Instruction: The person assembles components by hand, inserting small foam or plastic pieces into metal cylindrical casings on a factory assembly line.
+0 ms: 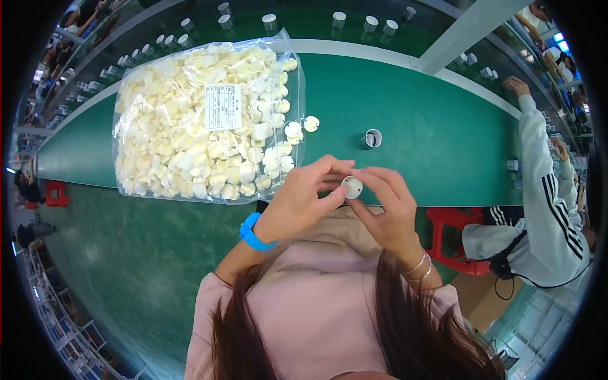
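Note:
Close to the table's near edge, my two hands meet around a small white round cap [352, 187] with little dark holes in its face. My left hand [307, 197], with a blue watch on its wrist, presses thumb and fingers against the cap's left side. The thumb and fingers of my right hand [391, 212] close on it from the right. Whether the cap sits on a metal cylinder is hidden by my fingers. Just beyond my hands, an open silver metal cylinder [372, 139] rests on the green table [430, 126].
A big clear plastic bag [190, 126] full of cream-white caps covers the table's left part. Several loose caps [311, 123] lie at its right side. Capped metal cylinders [270, 23] line the dark belt beyond. At right, a person's striped sleeve [538, 145] reaches toward the belt.

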Tool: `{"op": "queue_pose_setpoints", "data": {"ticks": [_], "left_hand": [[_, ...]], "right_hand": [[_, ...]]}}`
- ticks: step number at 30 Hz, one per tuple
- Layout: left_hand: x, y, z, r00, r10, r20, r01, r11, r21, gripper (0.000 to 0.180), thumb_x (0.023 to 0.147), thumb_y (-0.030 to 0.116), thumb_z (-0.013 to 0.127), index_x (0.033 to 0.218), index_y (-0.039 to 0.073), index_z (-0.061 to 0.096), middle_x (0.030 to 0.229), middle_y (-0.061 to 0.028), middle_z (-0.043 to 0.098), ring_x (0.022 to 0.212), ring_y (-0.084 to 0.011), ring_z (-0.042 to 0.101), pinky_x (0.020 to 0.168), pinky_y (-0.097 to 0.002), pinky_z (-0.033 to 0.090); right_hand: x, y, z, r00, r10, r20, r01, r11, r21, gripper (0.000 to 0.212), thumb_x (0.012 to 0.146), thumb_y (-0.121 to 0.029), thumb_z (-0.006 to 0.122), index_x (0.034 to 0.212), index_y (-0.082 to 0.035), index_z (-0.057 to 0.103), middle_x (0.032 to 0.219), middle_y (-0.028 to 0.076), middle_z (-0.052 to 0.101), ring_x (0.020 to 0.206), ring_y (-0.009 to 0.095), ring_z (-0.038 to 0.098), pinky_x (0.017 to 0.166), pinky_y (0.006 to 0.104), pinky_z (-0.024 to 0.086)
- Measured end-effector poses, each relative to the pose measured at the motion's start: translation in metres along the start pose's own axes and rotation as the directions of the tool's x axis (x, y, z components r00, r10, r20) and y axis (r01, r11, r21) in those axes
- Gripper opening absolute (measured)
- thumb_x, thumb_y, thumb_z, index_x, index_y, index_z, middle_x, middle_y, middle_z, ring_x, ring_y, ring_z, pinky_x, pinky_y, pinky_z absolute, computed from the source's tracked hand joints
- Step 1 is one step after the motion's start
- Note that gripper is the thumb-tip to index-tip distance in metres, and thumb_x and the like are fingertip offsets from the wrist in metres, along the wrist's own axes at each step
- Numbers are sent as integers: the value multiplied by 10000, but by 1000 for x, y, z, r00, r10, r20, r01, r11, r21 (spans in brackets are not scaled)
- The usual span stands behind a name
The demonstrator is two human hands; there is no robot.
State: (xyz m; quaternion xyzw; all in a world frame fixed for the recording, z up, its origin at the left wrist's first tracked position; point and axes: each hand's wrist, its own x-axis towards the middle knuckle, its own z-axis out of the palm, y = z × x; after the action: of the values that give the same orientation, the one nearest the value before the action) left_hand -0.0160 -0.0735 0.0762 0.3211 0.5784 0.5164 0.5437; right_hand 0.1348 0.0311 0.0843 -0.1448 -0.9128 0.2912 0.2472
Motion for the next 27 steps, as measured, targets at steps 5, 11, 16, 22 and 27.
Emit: {"op": "queue_pose_setpoints", "data": {"ticks": [5, 11, 16, 22, 27], "left_hand": [[7, -23, -2, 970, 129, 208, -11, 872, -490, 410, 879, 31, 619, 1240, 2, 427, 1285, -129, 480, 1174, -190, 515, 951, -326, 475], [-1, -23, 8, 985, 153, 81, -78, 811, -579, 334, 885, 39, 616, 1176, 11, 456, 1216, -120, 495, 1150, -214, 526, 951, -330, 472], [-3, -24, 9, 977, 210, 26, -169, 852, -496, 316, 887, -6, 606, 1170, 31, 470, 1181, -71, 488, 1053, -151, 524, 866, -282, 501], [-6, -26, 7, 972, 218, 91, -152, 872, -466, 301, 877, -18, 614, 1140, 40, 480, 1165, -65, 483, 1062, -159, 522, 851, -284, 503], [-3, -25, 8, 979, 197, 51, -140, 834, -534, 308, 853, -30, 637, 1108, 44, 482, 1216, -89, 471, 1082, -181, 523, 868, -295, 495]], "right_hand": [[0, -5, 4, 965, 165, -205, -133, 978, 164, 423, 642, 19, 760, 1034, -33, 610, 1006, 121, 619, 836, 236, 618, 666, 306, 530], [3, -5, 1, 983, -51, -177, 56, 998, 24, 366, 646, -12, 759, 988, -43, 632, 1018, 101, 622, 797, 220, 615, 592, 289, 502], [7, -10, -6, 992, -63, -113, 56, 996, -62, 321, 663, -49, 738, 968, -58, 640, 1022, 92, 614, 787, 212, 605, 604, 301, 475], [11, -9, -24, 991, -100, 94, 109, 989, -101, 316, 685, -66, 717, 985, -64, 615, 1002, 88, 608, 800, 231, 604, 649, 323, 471], [11, -4, -19, 992, -104, 72, 105, 994, -15, 349, 686, -46, 721, 1013, -60, 599, 1012, 103, 612, 826, 265, 612, 683, 356, 495]]}}
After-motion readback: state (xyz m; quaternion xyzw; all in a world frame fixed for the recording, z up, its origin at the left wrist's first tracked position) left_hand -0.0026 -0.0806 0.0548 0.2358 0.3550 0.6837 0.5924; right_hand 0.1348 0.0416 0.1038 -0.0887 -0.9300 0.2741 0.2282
